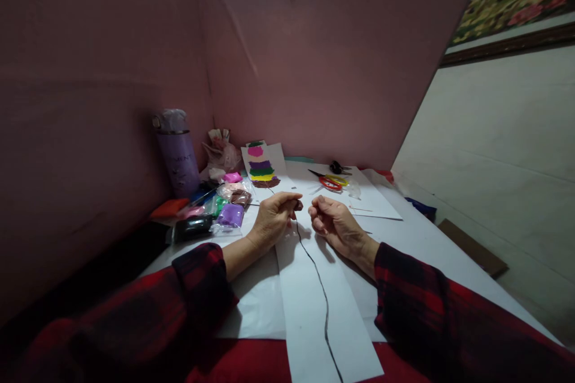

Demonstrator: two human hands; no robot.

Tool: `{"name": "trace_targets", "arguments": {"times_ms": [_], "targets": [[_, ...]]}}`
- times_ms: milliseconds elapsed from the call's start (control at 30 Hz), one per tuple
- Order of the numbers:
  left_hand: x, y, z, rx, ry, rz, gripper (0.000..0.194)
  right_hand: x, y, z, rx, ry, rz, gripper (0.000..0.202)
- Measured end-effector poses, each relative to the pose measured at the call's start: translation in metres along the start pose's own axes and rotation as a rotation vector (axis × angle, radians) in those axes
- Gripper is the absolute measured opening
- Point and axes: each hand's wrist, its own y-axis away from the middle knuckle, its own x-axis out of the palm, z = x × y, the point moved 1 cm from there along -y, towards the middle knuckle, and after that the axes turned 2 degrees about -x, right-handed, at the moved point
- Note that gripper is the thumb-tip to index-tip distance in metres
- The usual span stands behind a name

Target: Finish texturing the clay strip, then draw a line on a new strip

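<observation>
A long white paper strip (330, 323) lies lengthwise before me, overhanging the table's front edge. Down it runs a wavy dark line (324, 296), its upper end beneath my left hand. My left hand (275, 218) is closed in a pinch on a small dark lump (298, 206) at its fingertips. Just to the right, my right hand (336, 222) has its fingers curled together above the strip; what they hold, if anything, is too small to make out. The two hands do not touch.
Bagged coloured clay (230, 216) and a purple bottle (178, 158) stand at left. Behind my hands are a card with coloured bands (262, 169), red-handled scissors (330, 182) and white sheets (381, 206). Pink panels (305, 72) enclose the table's back and left.
</observation>
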Motion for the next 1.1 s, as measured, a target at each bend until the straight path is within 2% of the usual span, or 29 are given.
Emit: {"name": "trace_targets", "arguments": {"times_ms": [167,367,433,667,867,967,1100], "targets": [[0.001,0.0,-0.002,-0.041,0.029,0.019,0.023,0.003,0.005,-0.004,-0.213,0.321,-0.104,0.027],[0.0,0.001,-0.002,-0.021,-0.032,0.043,0.017,0.008,0.009,-0.008,-0.381,0.607,-0.036,0.015],[0.001,0.001,-0.002,-0.018,-0.034,0.044,0.017,0.008,0.009,-0.008,-0.388,0.599,-0.042,0.014],[0.0,-0.001,-0.002,-0.036,0.01,-0.044,0.021,0.008,0.008,-0.005,-0.273,0.501,-0.123,0.02],[-0.001,-0.003,-0.001,-0.046,0.007,-0.118,0.019,0.008,0.008,-0.007,-0.252,0.503,-0.057,0.021],[-0.001,-0.002,-0.002,-0.032,-0.003,-0.092,0.018,0.007,0.008,-0.011,-0.314,0.542,-0.024,0.017],[0.0,0.0,-0.006,-0.037,-0.014,-0.024,0.023,0.004,0.006,-0.014,-0.349,0.581,-0.041,0.014]]}}
